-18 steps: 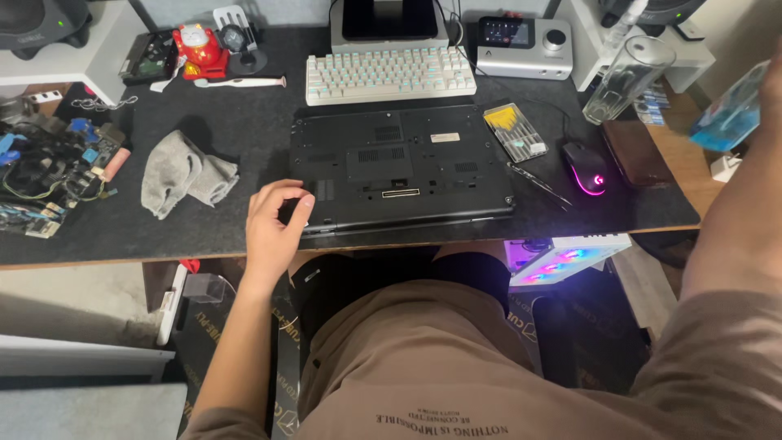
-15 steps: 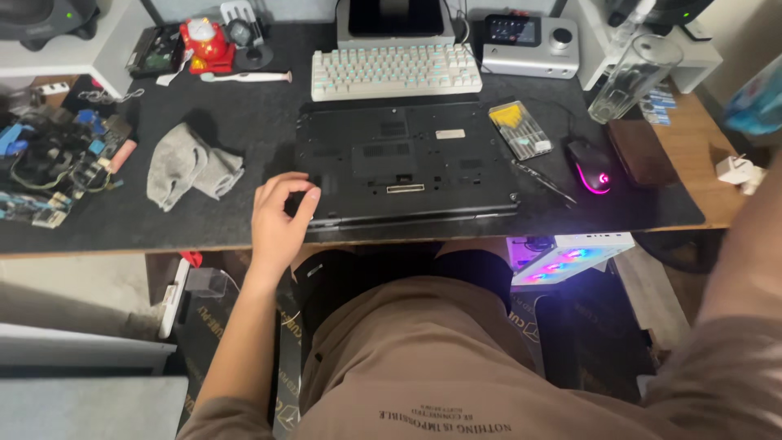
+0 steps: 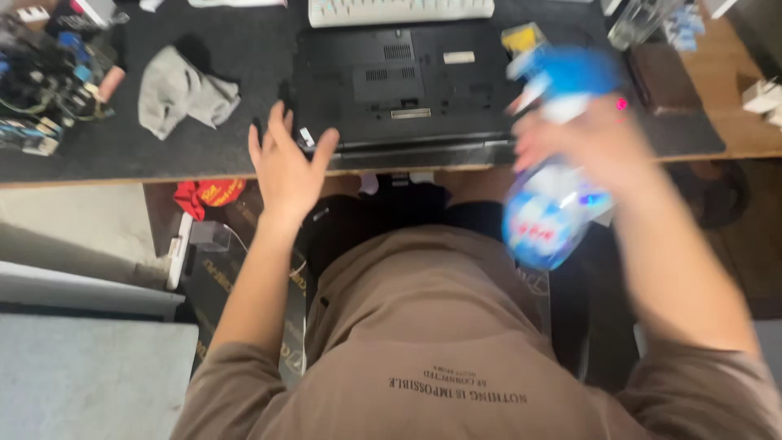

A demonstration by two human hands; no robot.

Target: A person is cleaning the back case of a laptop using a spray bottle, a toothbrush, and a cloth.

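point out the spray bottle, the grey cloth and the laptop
spray bottle (image 3: 550,216), head view, blurred clear body
grey cloth (image 3: 183,98), head view, middle of the crumpled fabric
laptop (image 3: 407,90), head view, black underside panel

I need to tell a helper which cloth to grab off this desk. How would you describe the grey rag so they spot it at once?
Start at the black laptop lying bottom side up in the middle of the dark desk mat. Look to its left, past the open left hand: the crumpled grey cloth lies there. It is the only soft, pale thing; the tangle of wires and parts further left is hard and many-coloured.
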